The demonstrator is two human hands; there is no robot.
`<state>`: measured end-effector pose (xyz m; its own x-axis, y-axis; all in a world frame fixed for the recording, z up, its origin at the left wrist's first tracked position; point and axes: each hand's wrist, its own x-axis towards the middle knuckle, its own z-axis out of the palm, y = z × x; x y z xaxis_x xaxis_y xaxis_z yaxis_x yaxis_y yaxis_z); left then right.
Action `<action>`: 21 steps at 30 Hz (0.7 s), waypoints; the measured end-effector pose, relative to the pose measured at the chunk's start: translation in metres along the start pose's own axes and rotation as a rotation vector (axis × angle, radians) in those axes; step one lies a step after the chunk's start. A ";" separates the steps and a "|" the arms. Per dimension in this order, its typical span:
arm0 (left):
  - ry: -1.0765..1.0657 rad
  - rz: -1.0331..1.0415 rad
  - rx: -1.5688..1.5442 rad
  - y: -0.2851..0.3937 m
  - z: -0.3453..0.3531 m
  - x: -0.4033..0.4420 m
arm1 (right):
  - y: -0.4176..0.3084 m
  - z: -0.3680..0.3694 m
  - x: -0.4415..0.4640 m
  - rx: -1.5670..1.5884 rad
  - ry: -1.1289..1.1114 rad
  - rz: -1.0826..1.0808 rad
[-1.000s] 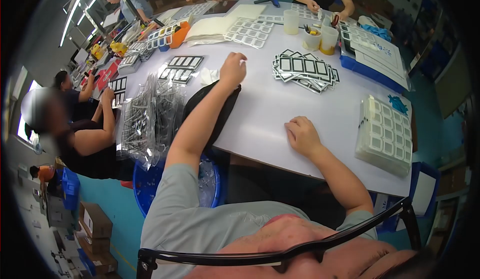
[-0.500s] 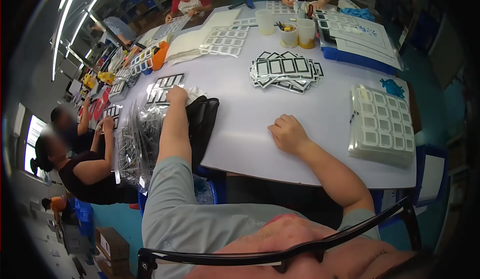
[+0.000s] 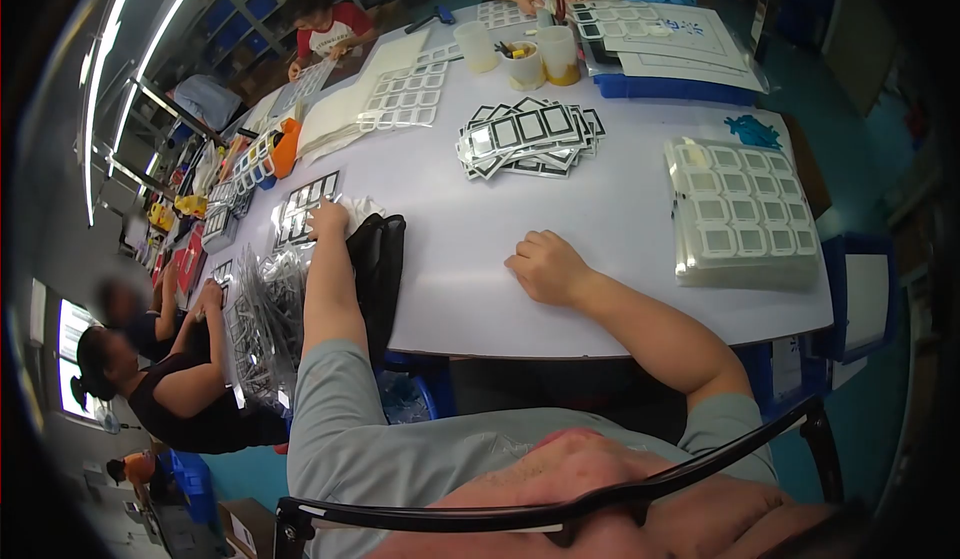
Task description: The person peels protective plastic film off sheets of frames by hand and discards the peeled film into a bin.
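My left hand [image 3: 328,221] reaches to the left side of the table, its fingers closed at the right edge of a sheet with black-bordered windows [image 3: 302,207]. The tips are too small to see clearly. Beside that wrist are a crumpled white cloth [image 3: 362,206] and a black bag [image 3: 378,269] at the table edge. My right hand [image 3: 547,266] rests on the white table [image 3: 460,304] with its fingers curled in and nothing visible in them. Beyond it lies a fanned pile of black-bordered frame sheets [image 3: 530,137].
Clear plastic bags of dark-edged pieces [image 3: 265,314] stand left of my forearm. A thick stack of white-windowed sheets [image 3: 742,209] is at right, near a blue glove [image 3: 752,131]. Cups [image 3: 477,47] and a blue tray [image 3: 680,89] are farther back. Co-workers sit left and across.
The view has shifted, so the table items appear farther left and mostly higher. My left hand stays at the black-bordered sheet, and my right hand still rests curled on the table.
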<state>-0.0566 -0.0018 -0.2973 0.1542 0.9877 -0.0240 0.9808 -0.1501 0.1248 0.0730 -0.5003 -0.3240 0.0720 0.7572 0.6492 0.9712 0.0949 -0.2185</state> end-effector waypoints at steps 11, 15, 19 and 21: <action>-0.262 0.157 0.078 -0.012 -0.009 0.063 | 0.000 -0.001 0.000 0.018 -0.084 0.023; -0.414 0.290 0.232 -0.014 -0.023 0.084 | 0.000 -0.001 0.002 0.033 -0.101 0.026; -0.350 0.305 0.319 -0.005 -0.038 0.065 | 0.000 -0.002 0.002 0.023 -0.104 0.026; -0.365 0.328 0.349 0.000 -0.042 0.061 | -0.001 0.000 0.004 0.027 -0.041 0.004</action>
<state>-0.0522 0.0599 -0.2572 0.4259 0.8182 -0.3863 0.8469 -0.5107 -0.1480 0.0724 -0.4978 -0.3213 0.0660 0.7833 0.6182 0.9644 0.1090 -0.2411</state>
